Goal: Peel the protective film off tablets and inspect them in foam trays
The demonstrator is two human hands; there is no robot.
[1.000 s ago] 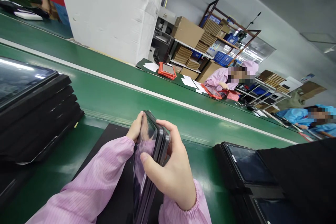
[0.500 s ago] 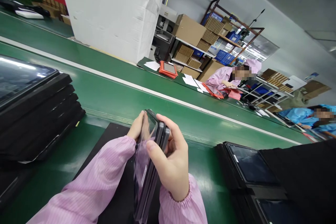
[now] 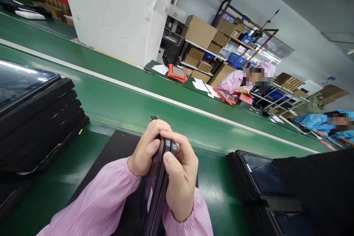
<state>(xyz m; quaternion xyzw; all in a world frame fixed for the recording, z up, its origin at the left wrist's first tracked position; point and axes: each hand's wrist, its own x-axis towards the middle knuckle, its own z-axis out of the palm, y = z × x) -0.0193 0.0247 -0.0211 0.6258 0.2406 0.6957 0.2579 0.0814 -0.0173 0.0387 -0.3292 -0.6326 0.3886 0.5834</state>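
Two dark tablets, pressed face to face or back to back, stand on edge between my hands, tilted a little. A small white label shows on the left one's glossy side. My left hand is closed over their upper edge, thumb on the left face. On the right side, my right hand grips the same pair, its thumb at the near upper corner and its fingers across the top. Beneath them a black mat covers part of the green bench. The tablets' lower ends run out of view.
At the left rises a tall stack of black trays with a tablet on top. More tablets lie in black trays at the right. Across the green bench a co-worker in pink sits near red sleeves; another wears blue.
My left hand has come nearer along the tablets' top edge and now wraps over it beside my right hand. The tablets sit slightly lower.
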